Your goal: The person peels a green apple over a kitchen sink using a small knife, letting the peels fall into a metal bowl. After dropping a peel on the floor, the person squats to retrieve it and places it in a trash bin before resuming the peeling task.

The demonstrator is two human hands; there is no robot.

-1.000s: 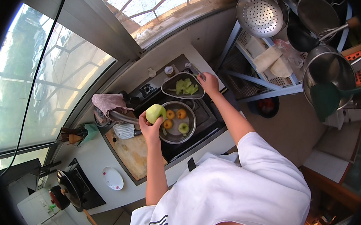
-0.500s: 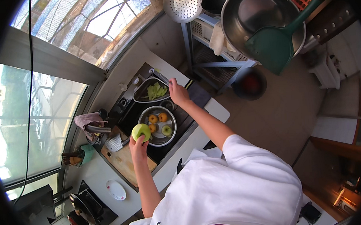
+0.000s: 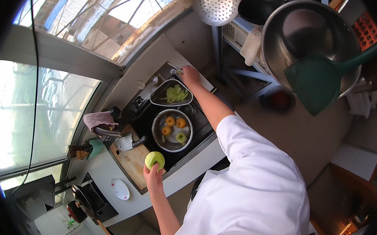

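Observation:
A green apple [image 3: 155, 160] rests in the curled fingers of my left hand [image 3: 152, 176], above the counter's front edge beside the cutting board [image 3: 136, 165]. My right hand [image 3: 190, 76] reaches to the sink's far right corner, its fingers closed at a slim, light-coloured object [image 3: 176, 69] too small to name. Just left of that hand, a triangular metal strainer [image 3: 153, 99] holds pale green peels or leaves [image 3: 174, 94]. Nearer to me in the dark sink stands a round metal bowl [image 3: 190, 140] with orange-yellow fruits [image 3: 180, 123] and a smaller green fruit [image 3: 180, 137].
A cleaver [image 3: 127, 142] lies on the cutting board. Left of it are a white plate [image 3: 120, 189], a knife block [image 3: 79, 152] and a stove with a pan [image 3: 84, 200]. A large metal pan [image 3: 279, 37] and green spatula [image 3: 315, 82] hang at upper right.
My right hand has moved farther out, past the strainer to the sink's far corner. My left hand has drawn back toward the counter's front edge with the apple. The view has shifted.

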